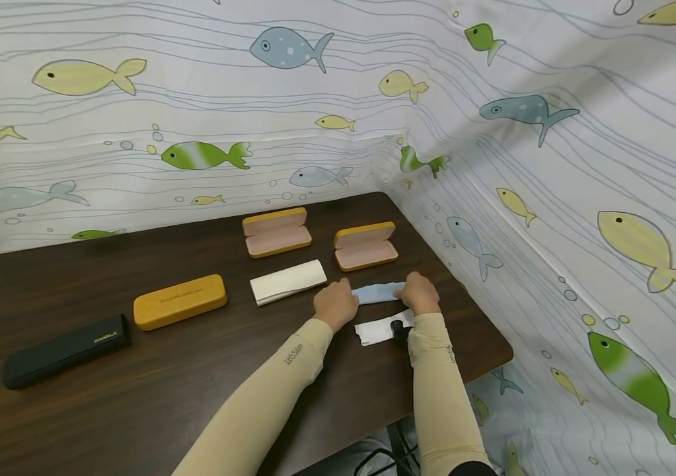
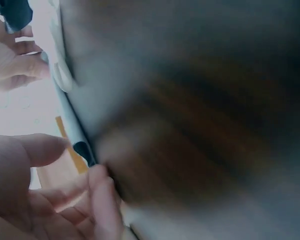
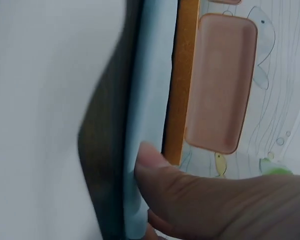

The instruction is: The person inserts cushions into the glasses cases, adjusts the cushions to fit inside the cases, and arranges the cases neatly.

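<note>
A folded light-blue cloth (image 1: 376,293) lies between both hands at the right part of the table. My left hand (image 1: 336,305) pinches its left end; in the left wrist view the thumb and fingers (image 2: 101,187) close about a dark end of it. My right hand (image 1: 421,293) grips the other end, its thumb (image 3: 152,160) on top in the right wrist view and the other fingers mostly hidden beneath. A white cloth (image 1: 373,332) lies just nearer than the blue one, partly behind a black device at the right wrist.
Two open yellow glasses cases with pink lining, one (image 1: 277,233) at the back and one (image 1: 366,246) behind the hands. A cream folded cloth (image 1: 288,282) lies left of them. Farther left are a closed yellow case (image 1: 180,302) and a dark case (image 1: 67,351). Fish-patterned curtain (image 1: 552,198) borders the table.
</note>
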Tool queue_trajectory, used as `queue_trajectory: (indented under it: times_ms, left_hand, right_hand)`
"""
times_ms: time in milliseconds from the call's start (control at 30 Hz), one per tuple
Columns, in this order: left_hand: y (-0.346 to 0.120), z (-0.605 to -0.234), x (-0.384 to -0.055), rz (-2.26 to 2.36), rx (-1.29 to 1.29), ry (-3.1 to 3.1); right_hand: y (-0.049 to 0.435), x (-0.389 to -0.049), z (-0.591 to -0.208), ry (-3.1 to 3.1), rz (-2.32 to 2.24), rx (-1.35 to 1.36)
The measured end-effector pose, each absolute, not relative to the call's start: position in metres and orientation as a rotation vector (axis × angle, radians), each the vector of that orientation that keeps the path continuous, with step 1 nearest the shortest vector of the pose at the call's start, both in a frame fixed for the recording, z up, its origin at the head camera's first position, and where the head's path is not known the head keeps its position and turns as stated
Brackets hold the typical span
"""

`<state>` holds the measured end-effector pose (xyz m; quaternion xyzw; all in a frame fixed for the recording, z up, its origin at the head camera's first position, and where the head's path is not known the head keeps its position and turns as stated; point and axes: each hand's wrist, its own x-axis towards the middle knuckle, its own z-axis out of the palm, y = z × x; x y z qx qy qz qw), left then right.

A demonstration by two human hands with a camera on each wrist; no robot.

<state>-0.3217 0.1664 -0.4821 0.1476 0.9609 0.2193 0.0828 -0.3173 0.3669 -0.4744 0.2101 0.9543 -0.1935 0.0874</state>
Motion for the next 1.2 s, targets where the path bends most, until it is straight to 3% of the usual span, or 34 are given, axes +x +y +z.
queue_trajectory:
  times_ms: [533, 800, 1000, 1200]
  left_hand:
    - [0.172, -0.489, -0.33, 0.598, 0.546, 2.925]
    - [0.161, -0.481, -0.331, 1.015, 0.549, 2.678]
    - [0.148, -0.476, -0.331, 1.656, 0.285, 1.967]
    - [0.133, -0.477, -0.334, 1.913, 0.065, 1.597]
  right_hand:
    - [0.386, -0.321, -0.475, 2.77, -0.77, 0.479]
    - [0.391, -0.317, -0.471, 2.636, -1.23, 0.479]
    - [0.386, -0.319, -0.471, 2.536, -1.594, 0.454]
    - [0.377, -0.321, -0.467, 2.454, -1.862, 0.415]
